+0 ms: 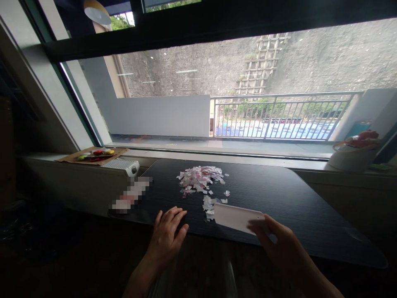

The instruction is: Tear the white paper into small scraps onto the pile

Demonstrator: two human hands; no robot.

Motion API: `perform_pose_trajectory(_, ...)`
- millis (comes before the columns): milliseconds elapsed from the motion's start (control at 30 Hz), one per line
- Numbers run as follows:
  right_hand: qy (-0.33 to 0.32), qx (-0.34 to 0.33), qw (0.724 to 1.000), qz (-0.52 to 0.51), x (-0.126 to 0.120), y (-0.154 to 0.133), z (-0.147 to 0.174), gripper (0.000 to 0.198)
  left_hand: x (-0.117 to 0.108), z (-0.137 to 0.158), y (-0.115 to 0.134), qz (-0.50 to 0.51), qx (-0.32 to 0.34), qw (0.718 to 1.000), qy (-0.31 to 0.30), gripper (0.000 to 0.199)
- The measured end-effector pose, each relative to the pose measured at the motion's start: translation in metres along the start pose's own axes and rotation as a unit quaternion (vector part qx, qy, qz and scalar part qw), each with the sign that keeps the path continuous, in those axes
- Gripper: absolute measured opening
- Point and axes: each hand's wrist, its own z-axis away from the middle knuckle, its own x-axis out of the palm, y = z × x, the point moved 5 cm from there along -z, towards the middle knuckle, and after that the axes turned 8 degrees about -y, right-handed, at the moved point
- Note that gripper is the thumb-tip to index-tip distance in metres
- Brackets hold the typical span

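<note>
On the dark table [260, 182] lies a heap of small torn paper pieces [198, 179], white and pinkish. A smaller cluster of paper scraps [209, 207] sits nearer the front edge. My right hand [276, 231] grips the right end of a flat, pale rectangular card [234, 216], which lies low over the tabletop. The card's left edge meets the smaller cluster. My left hand [170, 227] is at the front edge of the table, left of those scraps, with its fingers stretched out and nothing in it.
A blurred-out patch [132, 196] covers something at the table's left end. Behind it are a white slatted box with a knob [124, 165] and a cardboard sheet [71, 156] bearing colourful items. A white container [350, 155] stands on the right sill below the large window.
</note>
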Motion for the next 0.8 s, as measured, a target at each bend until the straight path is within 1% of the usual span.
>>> perform_pose_trajectory(100,0.024,-0.025,0.999,0.017,-0.003,-0.005,0.001,0.015,0.000,0.000,0.000,0.000,0.002,1.000,0.004,0.034)
perform_pose_trajectory(233,0.014,-0.050,0.998,0.019,0.004,-0.010,-0.006,0.017,0.000,0.000,0.000,-0.001,0.004,1.000,0.009,0.034)
perform_pose_trajectory(300,0.012,-0.046,0.999,0.026,0.006,-0.006,-0.008,0.018,0.001,0.000,-0.001,-0.001,0.005,1.000,0.010,0.035)
perform_pose_trajectory(467,0.046,-0.003,0.999,0.027,-0.003,0.010,-0.006,0.017,0.000,0.001,0.000,0.003,0.001,1.000,0.003,0.035)
perform_pose_trajectory(533,0.038,-0.007,0.999,0.020,-0.001,0.006,-0.006,0.016,0.000,0.001,0.000,0.007,0.001,1.000,0.003,0.035)
perform_pose_trajectory(700,-0.006,-0.042,0.999,0.011,0.012,-0.019,-0.006,0.018,0.000,0.000,0.000,0.020,0.000,1.000,-0.006,0.035)
perform_pose_trajectory(800,-0.006,-0.043,0.999,0.004,0.009,-0.021,-0.001,0.018,0.000,0.000,0.001,0.021,-0.004,1.000,-0.009,0.035)
